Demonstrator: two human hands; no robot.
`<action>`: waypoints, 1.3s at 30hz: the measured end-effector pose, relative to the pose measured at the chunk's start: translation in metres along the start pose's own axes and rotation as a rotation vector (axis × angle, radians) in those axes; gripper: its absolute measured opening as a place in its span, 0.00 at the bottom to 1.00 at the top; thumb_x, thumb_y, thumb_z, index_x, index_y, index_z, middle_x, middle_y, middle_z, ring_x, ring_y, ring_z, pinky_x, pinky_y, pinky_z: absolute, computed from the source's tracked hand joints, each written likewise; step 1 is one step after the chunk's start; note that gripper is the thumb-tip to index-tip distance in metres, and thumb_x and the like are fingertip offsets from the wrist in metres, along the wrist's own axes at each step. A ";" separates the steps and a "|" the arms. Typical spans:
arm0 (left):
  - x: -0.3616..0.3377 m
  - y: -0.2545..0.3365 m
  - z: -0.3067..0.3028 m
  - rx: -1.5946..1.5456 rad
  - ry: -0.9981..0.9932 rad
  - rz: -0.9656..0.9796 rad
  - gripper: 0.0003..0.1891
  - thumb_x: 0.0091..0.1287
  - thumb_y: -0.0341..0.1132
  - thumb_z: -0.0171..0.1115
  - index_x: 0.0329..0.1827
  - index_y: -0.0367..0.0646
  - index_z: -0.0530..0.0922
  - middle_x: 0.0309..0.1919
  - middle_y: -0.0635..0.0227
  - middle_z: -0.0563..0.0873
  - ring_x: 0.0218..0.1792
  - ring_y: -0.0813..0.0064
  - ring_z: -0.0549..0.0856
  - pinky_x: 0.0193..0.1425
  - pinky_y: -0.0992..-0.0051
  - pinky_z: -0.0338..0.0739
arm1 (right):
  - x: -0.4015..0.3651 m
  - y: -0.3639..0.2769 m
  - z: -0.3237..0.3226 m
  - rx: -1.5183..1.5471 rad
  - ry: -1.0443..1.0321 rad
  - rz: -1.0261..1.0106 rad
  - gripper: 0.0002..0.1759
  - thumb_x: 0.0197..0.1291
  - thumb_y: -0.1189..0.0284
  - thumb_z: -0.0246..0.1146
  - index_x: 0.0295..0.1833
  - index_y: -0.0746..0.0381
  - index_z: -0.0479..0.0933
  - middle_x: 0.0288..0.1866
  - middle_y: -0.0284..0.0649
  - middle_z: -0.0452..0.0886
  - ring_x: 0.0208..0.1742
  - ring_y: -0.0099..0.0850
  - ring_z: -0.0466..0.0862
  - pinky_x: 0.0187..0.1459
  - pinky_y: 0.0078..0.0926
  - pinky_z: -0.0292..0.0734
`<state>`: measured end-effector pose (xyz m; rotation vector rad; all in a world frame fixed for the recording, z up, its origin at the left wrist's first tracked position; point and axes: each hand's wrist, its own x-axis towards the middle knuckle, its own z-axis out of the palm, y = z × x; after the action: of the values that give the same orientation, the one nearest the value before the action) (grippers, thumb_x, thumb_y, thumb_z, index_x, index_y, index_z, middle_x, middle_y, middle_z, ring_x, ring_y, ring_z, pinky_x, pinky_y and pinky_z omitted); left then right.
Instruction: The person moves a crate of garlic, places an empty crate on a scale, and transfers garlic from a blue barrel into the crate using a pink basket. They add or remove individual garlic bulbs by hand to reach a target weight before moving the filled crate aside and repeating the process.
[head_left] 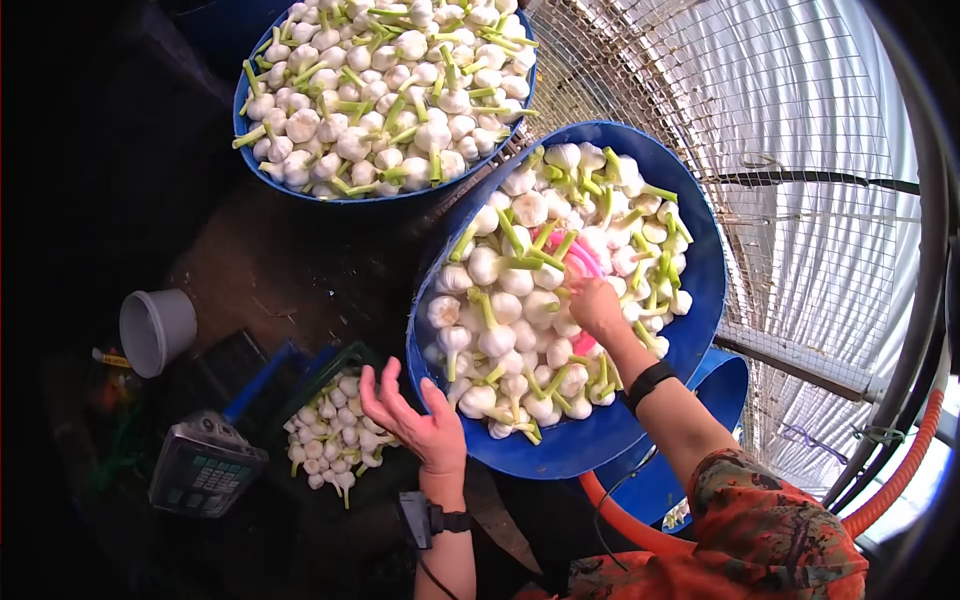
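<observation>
A blue barrel [700,290] in the middle holds a heap of white garlic bulbs [497,340] with short green stems. A pink plastic container [590,258] lies among these bulbs, mostly hidden by them. My right hand [597,306] reaches in over the barrel, its fingers curled at the pink plastic. What the fingertips do is partly hidden. My left hand [415,415] is raised just outside the barrel's lower left rim, fingers spread and holding nothing. Below and left of it, more garlic [335,435] sits in a dark crate.
A second blue barrel [240,110] full of garlic stands at the top. To the left are a white bucket [158,330] and a scale display [207,465]. Wire mesh [800,110] lines the right, with an orange hose [905,470] and another blue container [722,395] near my right arm.
</observation>
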<state>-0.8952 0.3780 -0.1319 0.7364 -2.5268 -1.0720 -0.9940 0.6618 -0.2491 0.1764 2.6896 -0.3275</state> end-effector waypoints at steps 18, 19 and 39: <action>-0.005 -0.047 0.031 0.067 -0.261 -0.167 0.23 0.56 0.28 0.57 0.57 0.39 0.70 0.49 0.54 0.77 0.50 0.51 0.76 0.57 0.58 0.66 | -0.019 -0.013 0.032 1.427 -0.165 0.728 0.00 0.60 0.73 0.60 0.36 0.56 0.76 0.17 0.28 0.71 0.13 0.18 0.65 0.14 0.15 0.56; -0.006 -0.047 0.031 0.065 -0.260 -0.186 0.23 0.56 0.27 0.57 0.57 0.39 0.70 0.49 0.54 0.77 0.50 0.51 0.76 0.57 0.57 0.67 | -0.023 -0.013 0.029 1.402 -0.142 0.684 0.04 0.58 0.74 0.62 0.40 0.58 0.78 0.17 0.28 0.72 0.12 0.18 0.65 0.13 0.16 0.56; -0.006 -0.046 0.032 0.033 -0.250 -0.224 0.22 0.56 0.24 0.54 0.56 0.37 0.70 0.48 0.50 0.77 0.50 0.47 0.77 0.53 0.58 0.73 | -0.050 -0.071 0.046 0.263 0.158 0.066 0.14 0.53 0.74 0.58 0.46 0.66 0.78 0.34 0.55 0.80 0.37 0.52 0.81 0.44 0.41 0.76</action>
<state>-0.8893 0.3733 -0.1875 0.9685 -2.7245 -1.2686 -0.9428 0.5781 -0.2540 0.3826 2.7783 -0.6732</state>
